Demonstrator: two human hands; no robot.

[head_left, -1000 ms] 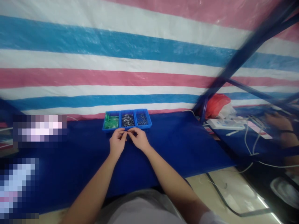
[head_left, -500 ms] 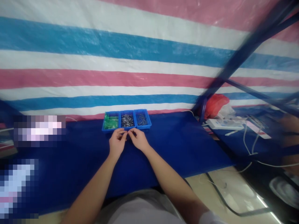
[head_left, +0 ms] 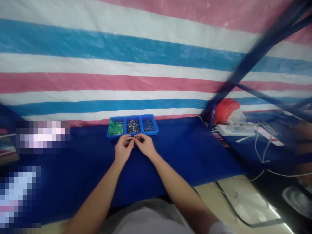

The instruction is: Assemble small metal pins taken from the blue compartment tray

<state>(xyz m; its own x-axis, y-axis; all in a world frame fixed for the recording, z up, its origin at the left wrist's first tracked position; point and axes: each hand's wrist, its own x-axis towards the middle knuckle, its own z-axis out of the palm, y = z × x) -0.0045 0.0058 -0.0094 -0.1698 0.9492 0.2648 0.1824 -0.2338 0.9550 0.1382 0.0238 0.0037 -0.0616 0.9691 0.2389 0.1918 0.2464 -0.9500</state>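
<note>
My left hand (head_left: 123, 149) and my right hand (head_left: 145, 145) meet fingertip to fingertip over the blue table cover (head_left: 80, 169), just in front of a blue three-part tray (head_left: 133, 132). Both hands pinch a tiny part between them, too small to name. The tray's left compartment holds green pieces (head_left: 115, 127), the middle one shiny metal pins (head_left: 133, 125), the right one darker metal pieces (head_left: 148, 124).
A striped tarp (head_left: 122, 65) hangs behind the table. At the right stand a dark blue metal frame (head_left: 248, 61), a red bag (head_left: 226, 110), a white power strip (head_left: 235, 130) and loose cables (head_left: 262, 146). Another person's arm (head_left: 303, 139) shows at the far right.
My fingertips have shifted slightly and closed together at the pinch; the other person's hand at the right has drawn back.
</note>
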